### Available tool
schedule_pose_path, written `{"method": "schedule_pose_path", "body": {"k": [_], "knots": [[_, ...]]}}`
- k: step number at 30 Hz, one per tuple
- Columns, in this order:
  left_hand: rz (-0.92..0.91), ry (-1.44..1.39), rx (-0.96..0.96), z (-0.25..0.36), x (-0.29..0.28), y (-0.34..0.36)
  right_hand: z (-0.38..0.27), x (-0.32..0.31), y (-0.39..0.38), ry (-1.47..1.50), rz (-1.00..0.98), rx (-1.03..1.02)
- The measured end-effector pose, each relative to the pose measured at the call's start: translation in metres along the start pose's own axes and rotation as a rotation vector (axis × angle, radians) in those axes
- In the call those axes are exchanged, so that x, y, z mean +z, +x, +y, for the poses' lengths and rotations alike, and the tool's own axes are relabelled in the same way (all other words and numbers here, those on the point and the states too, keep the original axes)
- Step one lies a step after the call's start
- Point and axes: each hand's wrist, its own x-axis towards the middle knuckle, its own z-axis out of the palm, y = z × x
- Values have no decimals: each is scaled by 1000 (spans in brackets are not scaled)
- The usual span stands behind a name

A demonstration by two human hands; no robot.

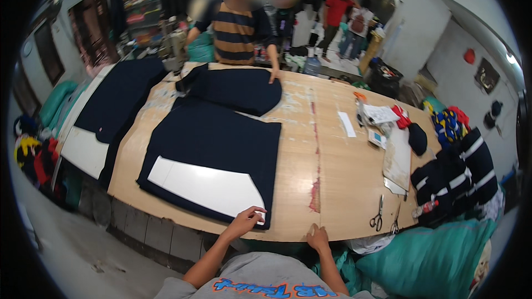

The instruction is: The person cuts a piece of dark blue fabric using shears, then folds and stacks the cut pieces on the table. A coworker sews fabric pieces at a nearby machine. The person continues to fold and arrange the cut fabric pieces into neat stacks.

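Note:
A white paper pattern [205, 182] lies on stacked navy fabric [213, 133] on the wooden table. My left hand [249, 220] is at the pattern's right end, fingers apart and slightly bent. My right hand [317, 235] rests at the table's near edge, right of the fabric, fingers loosely bent with nothing visible in them. Across the table, a person in a striped shirt [235, 33] has a hand [274, 72] on a second navy piece [244, 91].
More navy fabric [119, 94] lies left. Scissors [377, 216], papers [379, 115] and boards [396, 160] lie right, beside navy bundles [476, 160]. A green sack [421, 260] is below the near right edge. Two people [338, 14] stand far back.

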Motion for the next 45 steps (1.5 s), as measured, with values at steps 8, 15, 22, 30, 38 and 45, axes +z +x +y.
{"method": "schedule_pose_path", "body": {"k": [8,15,22,30,38,45], "knots": [[-356,147,89,19,130,110,45,-42,19,416,-54,7],[-318,398,191,-2,176,178,125,-69,39,712,-109,118],[-99,329,68,9,167,213,152,-100,100,722,-94,135],[101,186,-63,-2,149,226,110,-141,244,562,3,-149],[250,955,165,-41,172,251,53,-106,268,0,358,-235],[217,1002,122,-58,177,255,51,-106,268,13,362,-186]]}}
